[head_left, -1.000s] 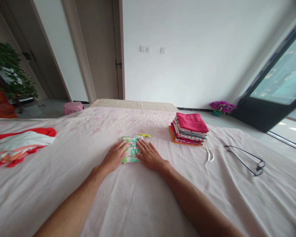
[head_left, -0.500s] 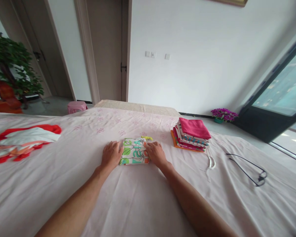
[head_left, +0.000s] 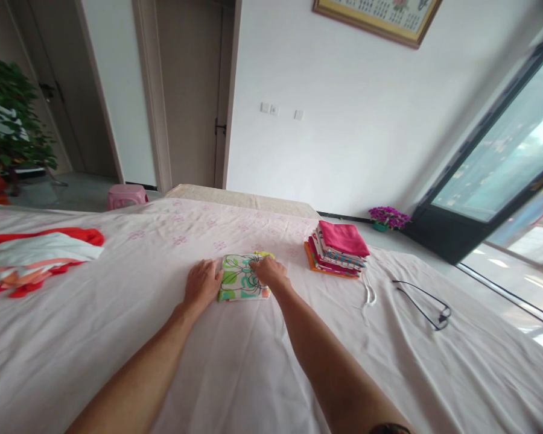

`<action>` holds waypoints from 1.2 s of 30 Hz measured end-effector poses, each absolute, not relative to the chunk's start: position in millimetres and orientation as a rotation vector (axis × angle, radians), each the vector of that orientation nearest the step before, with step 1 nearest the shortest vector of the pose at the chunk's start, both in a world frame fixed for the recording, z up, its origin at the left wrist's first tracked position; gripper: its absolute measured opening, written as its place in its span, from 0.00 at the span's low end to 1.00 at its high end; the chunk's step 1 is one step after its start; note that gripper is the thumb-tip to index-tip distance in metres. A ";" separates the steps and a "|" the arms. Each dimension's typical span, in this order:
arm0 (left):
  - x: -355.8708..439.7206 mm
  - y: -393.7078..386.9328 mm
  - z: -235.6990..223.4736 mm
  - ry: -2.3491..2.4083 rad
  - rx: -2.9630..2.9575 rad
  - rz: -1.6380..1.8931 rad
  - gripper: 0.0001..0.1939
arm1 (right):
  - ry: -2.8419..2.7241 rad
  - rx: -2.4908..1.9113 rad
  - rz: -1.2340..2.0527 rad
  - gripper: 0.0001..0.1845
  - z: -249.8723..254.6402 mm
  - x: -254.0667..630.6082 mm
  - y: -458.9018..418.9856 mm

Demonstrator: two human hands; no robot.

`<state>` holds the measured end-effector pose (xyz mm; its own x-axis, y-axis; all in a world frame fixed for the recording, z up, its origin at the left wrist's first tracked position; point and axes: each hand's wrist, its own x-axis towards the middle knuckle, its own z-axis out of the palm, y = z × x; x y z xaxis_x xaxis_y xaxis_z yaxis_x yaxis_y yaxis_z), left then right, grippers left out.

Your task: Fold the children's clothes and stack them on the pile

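Observation:
A folded cloth [head_left: 238,278] with a green, turquoise and orange print and black lines lies in front of me on the sheet. At its left edge rests my left hand [head_left: 201,283], palm down with fingers stretched out and the thumb against the fabric. My right hand [head_left: 271,272] lies over the cloth's right part, its fingertips on the top face near the middle; it grips nothing that I can see. A bit of yellow trim [head_left: 263,254] shows behind the right hand at the far edge.
On the right stands a stack of folded cloths [head_left: 341,238], pink on top, with a white cord [head_left: 368,292] hanging out. Black-framed glasses [head_left: 434,307] lie farther right. A red and white garment [head_left: 40,256] is spread at the left. The pale bedsheet [head_left: 131,313] is wrinkled.
My right hand has moved left from the cloth's right edge onto its top. My left hand stays at the left edge. The view has tilted up and shifted slightly right.

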<state>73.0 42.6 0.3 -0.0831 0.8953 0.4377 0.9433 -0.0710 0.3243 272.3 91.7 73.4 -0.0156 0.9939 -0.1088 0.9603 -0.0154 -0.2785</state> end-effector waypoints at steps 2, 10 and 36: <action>72.0 42.5 1.0 -2.079 -2.070 -0.876 0.17 | -2.091 -2.146 0.421 0.30 76.5 267.3 89.7; 68.6 44.5 0.8 -2.061 -2.091 -0.928 0.16 | -2.085 -2.163 0.453 0.27 84.2 260.3 83.3; 62.4 52.4 -11.1 -2.012 -2.169 -0.805 0.21 | -1.841 -1.644 0.617 0.12 79.4 305.5 103.3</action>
<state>62.4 52.4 -11.1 0.0020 0.9072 0.4207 0.9469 -0.1370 0.2909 305.5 103.3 79.4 -0.0638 0.9906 0.1212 0.7175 0.1299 -0.6843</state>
